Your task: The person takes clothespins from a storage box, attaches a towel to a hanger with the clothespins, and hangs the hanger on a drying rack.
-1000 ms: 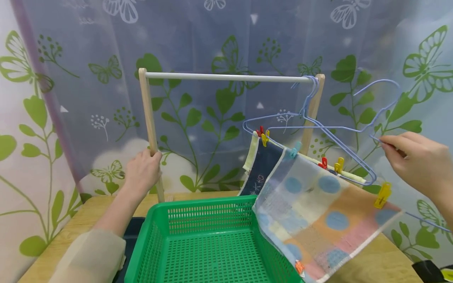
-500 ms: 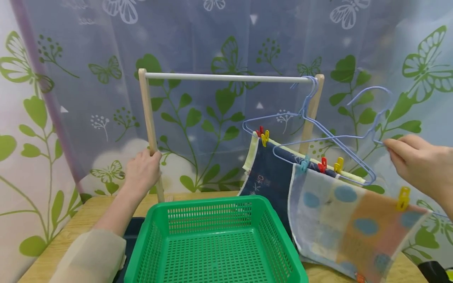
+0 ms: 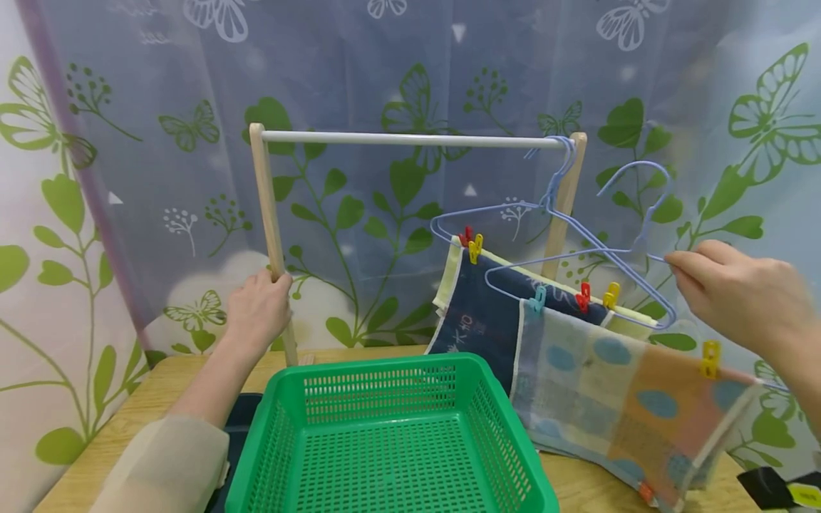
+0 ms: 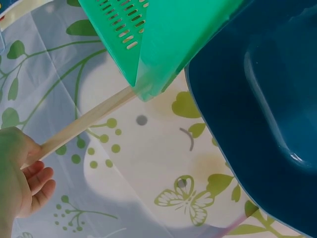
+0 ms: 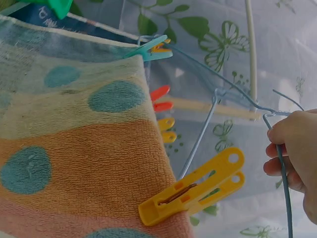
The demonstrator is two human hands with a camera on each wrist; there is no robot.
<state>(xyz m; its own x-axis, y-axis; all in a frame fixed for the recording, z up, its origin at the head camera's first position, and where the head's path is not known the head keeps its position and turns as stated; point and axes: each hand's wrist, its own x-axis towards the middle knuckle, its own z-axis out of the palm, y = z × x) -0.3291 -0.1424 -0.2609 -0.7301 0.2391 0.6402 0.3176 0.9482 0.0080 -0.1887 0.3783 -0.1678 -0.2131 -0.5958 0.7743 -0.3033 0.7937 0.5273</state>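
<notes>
My left hand (image 3: 258, 308) grips the left wooden post (image 3: 268, 199) of a small drying rack, thumb and fingers curled round it. At the right, my right hand (image 3: 744, 296) pinches a blue wire hanger (image 3: 580, 251) just below its hook. The hook stands free in the air, right of the rack's white bar (image 3: 410, 139). From this hanger hangs a patchwork towel (image 3: 590, 399) with blue dots, held by a teal clothespin (image 5: 151, 49) and a yellow clothespin (image 5: 193, 186). Behind it, a dark blue towel (image 3: 477, 313) is clipped to another hanger hooked on the bar's right end.
A green plastic basket (image 3: 391, 362) stands on the wooden table (image 3: 160, 385) in front of the rack. Left of it sits a dark blue basin (image 4: 218, 99), partly hidden by my arm. A patterned curtain (image 3: 359, 64) hangs behind. A black and yellow object (image 3: 766, 488) shows at the lower right.
My right hand lowered the hanger and swung it right, then brought it back leftward. The patchwork towel moved off the basket's right side. My left hand stayed on the post.
</notes>
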